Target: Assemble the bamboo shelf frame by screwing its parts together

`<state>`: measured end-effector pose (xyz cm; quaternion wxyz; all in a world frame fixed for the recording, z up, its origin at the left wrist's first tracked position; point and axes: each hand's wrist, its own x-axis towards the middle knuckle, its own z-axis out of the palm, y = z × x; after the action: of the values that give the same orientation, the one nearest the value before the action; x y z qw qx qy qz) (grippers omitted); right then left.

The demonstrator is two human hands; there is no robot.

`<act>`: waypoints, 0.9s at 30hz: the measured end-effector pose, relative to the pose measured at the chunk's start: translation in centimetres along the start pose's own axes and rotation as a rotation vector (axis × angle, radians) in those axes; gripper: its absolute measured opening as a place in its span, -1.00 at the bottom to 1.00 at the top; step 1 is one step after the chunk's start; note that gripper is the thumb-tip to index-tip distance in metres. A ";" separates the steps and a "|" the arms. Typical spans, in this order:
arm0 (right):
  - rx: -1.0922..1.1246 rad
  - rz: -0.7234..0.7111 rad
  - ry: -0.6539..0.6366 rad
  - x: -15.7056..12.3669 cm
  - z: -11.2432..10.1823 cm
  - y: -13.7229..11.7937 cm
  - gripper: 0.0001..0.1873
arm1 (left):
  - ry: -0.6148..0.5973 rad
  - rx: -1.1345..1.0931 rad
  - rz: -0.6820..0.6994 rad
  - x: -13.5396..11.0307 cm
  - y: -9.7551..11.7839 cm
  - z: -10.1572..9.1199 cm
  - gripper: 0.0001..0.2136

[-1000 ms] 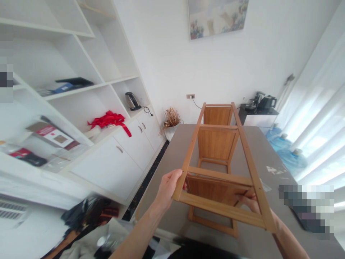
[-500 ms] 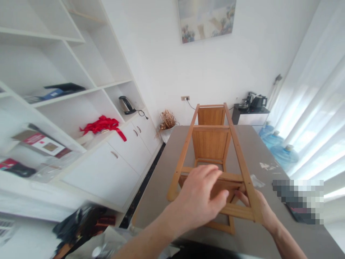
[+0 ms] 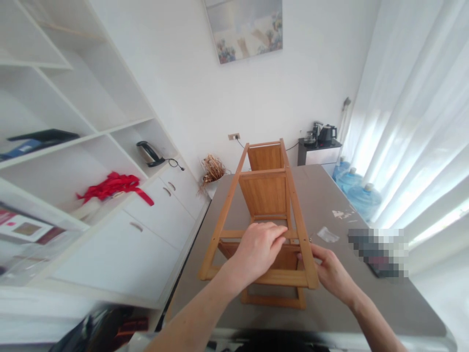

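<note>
A light-brown wooden shelf frame (image 3: 298, 215) with slatted panels lies lengthwise on the grey table (image 3: 330, 195). My left hand (image 3: 258, 247) is closed over the near crossbar, fingers bent together by its right end. The fingers' undersides are hidden. At the right side rail, my right hand (image 3: 331, 271) grips from outside, with one fingertip showing inside the frame. Just above that hand, a small metal piece (image 3: 310, 240), perhaps a screw, sticks out from the rail.
A clear plastic bag (image 3: 328, 235), white scraps (image 3: 342, 214) and a blurred dark object (image 3: 377, 254) lie right of the frame. Large water bottles (image 3: 362, 198) stand beyond the table's right edge. White cabinets (image 3: 146, 220) line the left, holding red ribbon (image 3: 113, 186) and a kettle (image 3: 149, 153).
My left hand has come down from above the frame onto the crossbar. The right hand has shifted outward along the right rail. The whole view has swung right.
</note>
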<state>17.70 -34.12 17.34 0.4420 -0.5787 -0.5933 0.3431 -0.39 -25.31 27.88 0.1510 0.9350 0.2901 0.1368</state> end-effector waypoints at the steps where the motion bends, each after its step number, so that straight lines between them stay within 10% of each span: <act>1: -0.023 -0.011 0.003 0.0 -0.2 0.1 -0.74 | 0.000 -0.007 -0.001 0.1 0.1 0.1 -0.74; 20: -0.038 -0.073 -0.196 1.7 -3.6 -0.4 -0.67 | 0.011 -0.090 -0.101 0.7 0.5 0.4 -0.73; 27: -0.180 0.183 0.001 4.4 -9.5 10.1 -0.58 | 0.023 -0.114 -0.112 1.1 0.2 0.6 -0.74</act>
<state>30.64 -29.78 12.16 0.3555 -0.6679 -0.5661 0.3272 0.77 -24.96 27.57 0.2081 0.9055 0.3355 0.1555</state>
